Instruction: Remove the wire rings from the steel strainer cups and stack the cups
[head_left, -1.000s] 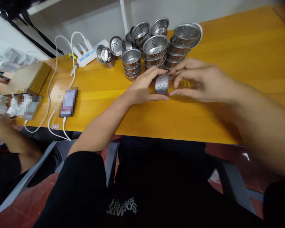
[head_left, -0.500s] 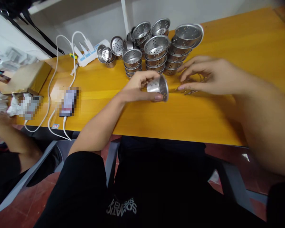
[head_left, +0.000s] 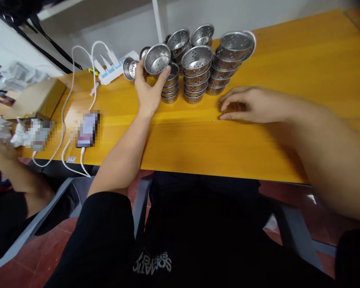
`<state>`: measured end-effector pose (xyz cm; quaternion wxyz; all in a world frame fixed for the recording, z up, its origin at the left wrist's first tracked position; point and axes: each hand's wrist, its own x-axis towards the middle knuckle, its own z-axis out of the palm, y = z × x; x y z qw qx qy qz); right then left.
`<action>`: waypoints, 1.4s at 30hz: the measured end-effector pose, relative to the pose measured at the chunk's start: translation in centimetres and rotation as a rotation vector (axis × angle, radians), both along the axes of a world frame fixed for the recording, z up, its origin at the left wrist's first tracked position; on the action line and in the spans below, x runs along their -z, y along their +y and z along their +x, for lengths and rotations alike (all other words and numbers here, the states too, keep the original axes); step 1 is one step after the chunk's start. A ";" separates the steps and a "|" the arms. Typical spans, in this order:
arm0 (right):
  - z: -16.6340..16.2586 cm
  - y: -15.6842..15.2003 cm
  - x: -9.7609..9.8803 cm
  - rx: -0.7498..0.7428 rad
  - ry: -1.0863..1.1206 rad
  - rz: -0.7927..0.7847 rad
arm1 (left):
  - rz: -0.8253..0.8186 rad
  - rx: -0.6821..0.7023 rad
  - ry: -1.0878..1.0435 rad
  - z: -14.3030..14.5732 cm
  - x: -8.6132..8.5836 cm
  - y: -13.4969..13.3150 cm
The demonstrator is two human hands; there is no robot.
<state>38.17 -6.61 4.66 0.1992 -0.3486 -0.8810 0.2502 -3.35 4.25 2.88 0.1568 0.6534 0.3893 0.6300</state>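
My left hand (head_left: 150,88) grips a perforated metal cup (head_left: 157,60) by its sides, mouth up. That cup is at the front left stack of cups (head_left: 170,89) and partly covers it; whether it touches the stack cannot be told. Low over the table, my right hand (head_left: 243,105) has its fingers curled toward the thumb. Something dark and thin may be inside them, but blur and the fingers hide it. Left of my right hand rise a middle stack of perforated cups (head_left: 195,82) and a right stack (head_left: 220,72).
Further cups (head_left: 129,69) lie at the left beside a white power strip (head_left: 114,70). White cables run to a phone (head_left: 88,130) on the wooden table (head_left: 183,148). A cardboard box (head_left: 37,98) and another person's hand (head_left: 1,150) are at far left.
My left hand has carried the cup from the front middle of the table up and left to the stacks, turning its mouth upward. My right hand has shifted slightly down and left, its fingers more curled.
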 end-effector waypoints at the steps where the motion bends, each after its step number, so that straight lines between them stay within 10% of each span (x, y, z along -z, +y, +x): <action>1: -0.1 -0.1 -0.2 0.011 0.005 0.004 | -0.034 -0.020 0.065 -0.3 0.4 0.5; 24: -0.6 -0.4 -0.5 0.299 0.198 0.232 | -0.242 0.198 0.191 1.7 -2.1 -1.9; 42: -2.2 1.9 0.8 0.418 0.438 0.200 | -0.268 0.213 0.351 4.4 0.8 -3.6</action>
